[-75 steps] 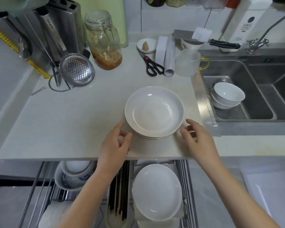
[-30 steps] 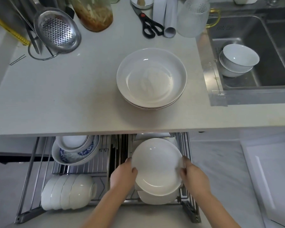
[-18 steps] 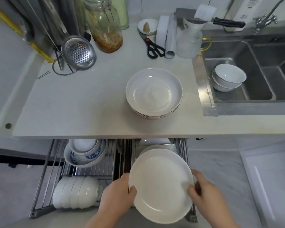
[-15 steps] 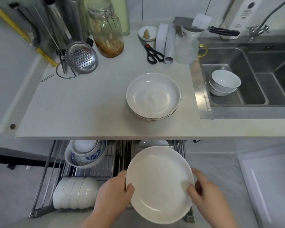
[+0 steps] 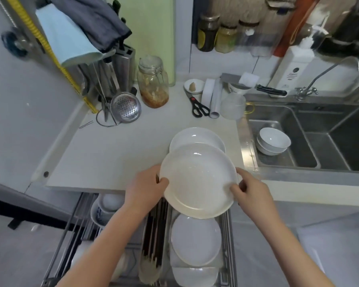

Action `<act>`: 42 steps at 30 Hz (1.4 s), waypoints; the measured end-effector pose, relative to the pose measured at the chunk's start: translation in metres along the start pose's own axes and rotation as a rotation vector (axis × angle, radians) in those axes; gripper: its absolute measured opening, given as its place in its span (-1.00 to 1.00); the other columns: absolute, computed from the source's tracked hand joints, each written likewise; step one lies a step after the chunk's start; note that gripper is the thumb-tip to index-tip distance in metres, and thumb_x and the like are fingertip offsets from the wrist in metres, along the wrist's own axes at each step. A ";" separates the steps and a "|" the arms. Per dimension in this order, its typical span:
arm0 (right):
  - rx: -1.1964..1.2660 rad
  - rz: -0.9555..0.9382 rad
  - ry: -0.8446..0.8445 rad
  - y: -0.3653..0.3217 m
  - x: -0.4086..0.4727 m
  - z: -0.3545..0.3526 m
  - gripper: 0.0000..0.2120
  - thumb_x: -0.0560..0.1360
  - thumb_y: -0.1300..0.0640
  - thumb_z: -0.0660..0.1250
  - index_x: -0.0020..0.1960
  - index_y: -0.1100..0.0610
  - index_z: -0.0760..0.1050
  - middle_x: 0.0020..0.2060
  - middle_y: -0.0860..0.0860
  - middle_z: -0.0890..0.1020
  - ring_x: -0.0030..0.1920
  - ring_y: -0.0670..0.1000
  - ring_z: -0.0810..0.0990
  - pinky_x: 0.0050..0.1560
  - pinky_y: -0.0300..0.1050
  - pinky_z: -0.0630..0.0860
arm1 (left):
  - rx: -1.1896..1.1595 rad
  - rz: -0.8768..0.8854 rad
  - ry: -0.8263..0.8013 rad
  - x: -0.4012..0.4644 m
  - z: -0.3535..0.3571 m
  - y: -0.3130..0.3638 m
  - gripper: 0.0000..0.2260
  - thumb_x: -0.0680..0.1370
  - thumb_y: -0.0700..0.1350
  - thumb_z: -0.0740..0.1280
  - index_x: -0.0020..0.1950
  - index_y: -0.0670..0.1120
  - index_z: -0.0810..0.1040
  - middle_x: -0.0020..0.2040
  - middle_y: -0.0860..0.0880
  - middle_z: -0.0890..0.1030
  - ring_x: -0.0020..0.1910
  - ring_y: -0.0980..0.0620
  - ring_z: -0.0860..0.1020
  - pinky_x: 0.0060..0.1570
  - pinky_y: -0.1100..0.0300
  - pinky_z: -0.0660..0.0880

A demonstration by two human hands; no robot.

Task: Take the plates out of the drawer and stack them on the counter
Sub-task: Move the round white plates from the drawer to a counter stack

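Observation:
I hold a white plate in the air over the counter's front edge, tilted toward me. My left hand grips its left rim and my right hand grips its right rim. Just behind it, a stack of white plates sits on the white counter, partly hidden by the held plate. Below, the open wire drawer carries another white plate lying flat, with a white dish in front of it.
The drawer's left side holds bowls and chopsticks. A steel sink with two stacked bowls lies to the right. At the counter's back stand a strainer, glass jar, scissors and a clear jug.
Both hands have lifted the plate up out of the drawer to counter height, toward the stack. Another plate now shows in the drawer below.

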State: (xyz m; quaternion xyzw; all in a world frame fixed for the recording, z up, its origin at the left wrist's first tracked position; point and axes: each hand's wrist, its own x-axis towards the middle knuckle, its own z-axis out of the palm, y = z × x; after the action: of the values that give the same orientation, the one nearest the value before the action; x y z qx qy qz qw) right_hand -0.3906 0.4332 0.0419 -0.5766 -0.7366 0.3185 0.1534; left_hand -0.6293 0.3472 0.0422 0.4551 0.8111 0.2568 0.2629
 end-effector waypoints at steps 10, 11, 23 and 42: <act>-0.080 -0.006 0.035 -0.021 0.085 0.002 -0.63 0.46 0.17 0.22 0.26 0.03 0.45 -0.40 0.01 0.55 -0.23 0.12 0.57 -0.22 -0.03 0.48 | -0.009 0.015 0.026 0.080 -0.005 0.016 -0.66 0.49 -0.15 0.22 0.26 -0.01 0.50 -0.09 -0.11 0.63 -0.10 -0.15 0.62 -0.07 -0.07 0.59; -0.090 0.002 0.033 -0.021 0.093 0.005 -0.63 0.46 0.17 0.22 0.26 0.03 0.45 -0.41 0.00 0.55 -0.23 0.12 0.56 -0.23 -0.04 0.46 | -0.010 0.013 0.023 0.087 -0.003 0.016 -0.66 0.50 -0.15 0.22 0.27 -0.02 0.49 -0.08 -0.12 0.63 -0.10 -0.16 0.62 -0.06 -0.07 0.59; -0.140 0.097 -0.005 -0.005 0.136 0.031 -0.69 0.47 0.15 0.19 0.21 0.07 0.43 -0.23 0.09 0.63 -0.13 0.18 0.57 -0.14 0.01 0.53 | 0.118 -0.046 -0.040 0.137 0.016 0.005 -0.68 0.51 -0.11 0.17 0.25 0.02 0.49 0.03 -0.11 0.64 -0.01 -0.16 0.61 0.07 0.00 0.53; -0.233 0.029 -0.023 0.019 0.109 0.035 -0.73 0.56 -0.10 0.16 0.07 0.08 0.43 -0.10 0.06 0.57 -0.06 0.14 0.56 -0.11 0.04 0.54 | 0.318 -0.008 0.033 0.115 0.041 -0.015 -0.62 0.56 0.20 0.10 0.24 0.03 0.44 0.11 -0.01 0.55 0.08 -0.08 0.54 -0.02 0.02 0.51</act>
State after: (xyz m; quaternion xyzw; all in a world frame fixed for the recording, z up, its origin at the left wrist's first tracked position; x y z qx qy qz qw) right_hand -0.4281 0.5284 -0.0119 -0.5973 -0.7620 0.2396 0.0726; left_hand -0.6629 0.4484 -0.0199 0.4834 0.8475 0.1317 0.1753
